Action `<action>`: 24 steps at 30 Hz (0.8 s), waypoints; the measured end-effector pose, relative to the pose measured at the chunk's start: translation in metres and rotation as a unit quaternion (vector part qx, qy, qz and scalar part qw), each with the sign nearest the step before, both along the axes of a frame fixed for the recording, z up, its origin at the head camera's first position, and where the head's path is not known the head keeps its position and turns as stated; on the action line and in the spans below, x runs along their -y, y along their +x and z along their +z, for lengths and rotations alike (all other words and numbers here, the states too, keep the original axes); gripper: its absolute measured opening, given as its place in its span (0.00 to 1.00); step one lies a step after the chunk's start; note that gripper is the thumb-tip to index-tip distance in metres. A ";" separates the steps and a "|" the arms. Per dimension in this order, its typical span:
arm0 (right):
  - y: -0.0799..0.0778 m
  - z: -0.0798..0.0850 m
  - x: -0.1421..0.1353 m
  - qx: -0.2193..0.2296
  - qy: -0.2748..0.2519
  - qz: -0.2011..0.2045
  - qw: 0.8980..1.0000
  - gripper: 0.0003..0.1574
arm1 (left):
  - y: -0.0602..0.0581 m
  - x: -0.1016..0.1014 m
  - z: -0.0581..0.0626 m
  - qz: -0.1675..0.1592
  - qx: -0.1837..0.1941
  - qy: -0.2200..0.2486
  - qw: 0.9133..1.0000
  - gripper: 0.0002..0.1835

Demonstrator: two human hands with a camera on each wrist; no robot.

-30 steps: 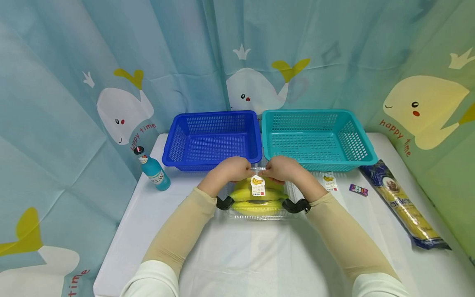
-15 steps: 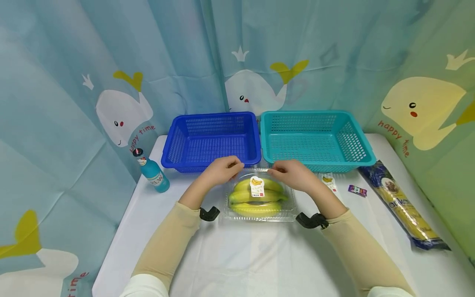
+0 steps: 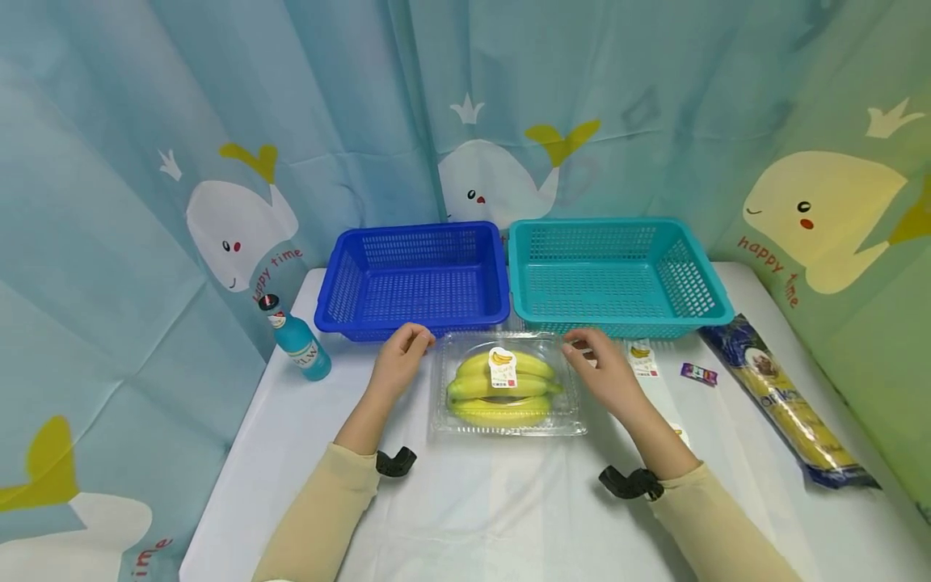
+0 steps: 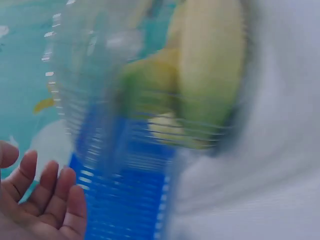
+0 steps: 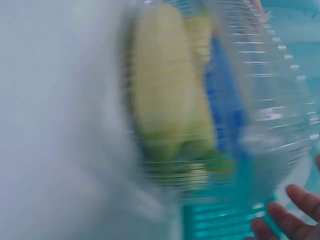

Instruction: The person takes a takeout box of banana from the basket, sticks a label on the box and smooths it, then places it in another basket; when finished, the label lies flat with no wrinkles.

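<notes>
A clear plastic clamshell box (image 3: 570,408) holding several yellow-green bananas (image 3: 502,412) sits on the white table. Its lid is down, with a banana-picture sticker (image 3: 503,369) on top. To the left of the box is my left hand (image 3: 396,368), holding nothing, fingers loosely bent. My right hand (image 3: 605,376) is by the box's far right corner, also with bent fingers and nothing in them. Loosely spread fingers of the left hand (image 4: 47,202) show apart from the box in the left wrist view. The right wrist view is blurred, with the right hand's fingers (image 5: 290,215) near the box.
A dark blue basket (image 3: 322,314) and a teal basket (image 3: 726,311) stand behind the box. On the left is a blue bottle (image 3: 300,343). To the right lie a sticker sheet (image 3: 643,361), a small purple packet (image 3: 699,373) and a long spaghetti pack (image 3: 789,404).
Both hands have let go of the box's far edge and drawn apart, the left hand leftward and the right hand rightward. The box and bananas now show in full.
</notes>
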State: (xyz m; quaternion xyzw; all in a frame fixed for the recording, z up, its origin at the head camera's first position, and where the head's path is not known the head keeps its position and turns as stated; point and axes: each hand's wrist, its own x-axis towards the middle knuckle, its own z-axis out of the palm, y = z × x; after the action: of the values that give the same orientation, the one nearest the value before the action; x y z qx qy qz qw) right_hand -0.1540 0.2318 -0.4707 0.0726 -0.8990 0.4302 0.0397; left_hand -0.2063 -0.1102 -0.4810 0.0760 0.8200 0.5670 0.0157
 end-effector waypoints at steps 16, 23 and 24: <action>0.002 -0.041 0.006 0.064 -0.132 -0.006 0.989 0.37 | 0.007 -0.013 -0.055 0.031 -0.008 0.088 0.996 0.23; 0.003 -0.052 0.007 0.072 -0.177 0.011 0.981 0.36 | 0.009 -0.012 -0.065 -0.049 -0.001 0.129 0.991 0.31; 0.003 -0.054 0.007 0.073 -0.183 0.014 0.980 0.36 | 0.009 -0.012 -0.066 -0.054 0.001 0.128 0.990 0.31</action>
State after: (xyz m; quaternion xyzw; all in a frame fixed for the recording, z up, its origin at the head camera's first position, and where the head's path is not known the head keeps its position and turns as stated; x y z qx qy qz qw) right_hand -0.1510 0.2249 -0.5248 0.0456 -0.8041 0.5924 -0.0192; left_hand -0.1970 -0.0983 -0.5468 0.1214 0.7353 0.6658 0.0375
